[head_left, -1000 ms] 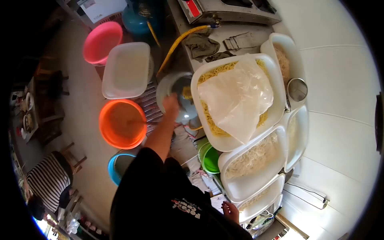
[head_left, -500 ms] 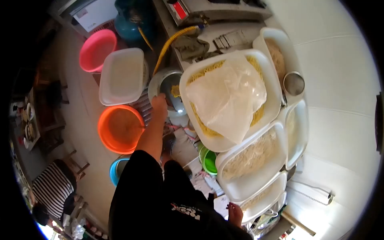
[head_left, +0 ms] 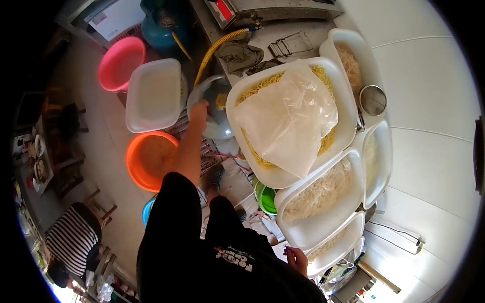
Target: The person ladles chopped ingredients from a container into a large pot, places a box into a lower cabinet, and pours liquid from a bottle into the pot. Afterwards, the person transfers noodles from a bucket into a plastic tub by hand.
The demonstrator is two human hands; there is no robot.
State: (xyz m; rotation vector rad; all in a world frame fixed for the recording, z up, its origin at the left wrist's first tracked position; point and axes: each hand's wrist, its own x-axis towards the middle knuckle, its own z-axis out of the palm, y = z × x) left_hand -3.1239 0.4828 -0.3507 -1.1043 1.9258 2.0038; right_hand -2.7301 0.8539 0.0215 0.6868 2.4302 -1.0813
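Note:
My left hand (head_left: pixel 198 115) reaches down to a round, clear basin (head_left: pixel 214 129), its fingers closed at the near rim and partly hidden. A small yellow clump (head_left: pixel 221 101), like noodles, shows in the basin. To the right stands a large white tub (head_left: pixel 262 178) of yellow noodles (head_left: pixel 323 76), mostly covered by a clear plastic sheet (head_left: pixel 288 121). My right hand (head_left: pixel 297 260) hangs low beside a white tub (head_left: pixel 348 242) of pale noodles. Its dark-nailed fingers are loosely bent and apart, with nothing visible in them.
More white tubs of pale noodles (head_left: pixel 323 189) line the right side, with a metal strainer (head_left: pixel 373 101) on top. On the left are an orange basin (head_left: pixel 135 171), a lidded container (head_left: pixel 154 96), a pink basin (head_left: pixel 121 63) and a gas cylinder (head_left: pixel 164 30). A person in stripes (head_left: pixel 73 240) sits beyond.
My left hand has moved slightly up and left at the basin, and the basin appears more tilted. My right hand has stayed low, shifting only a little. The view has shifted slightly.

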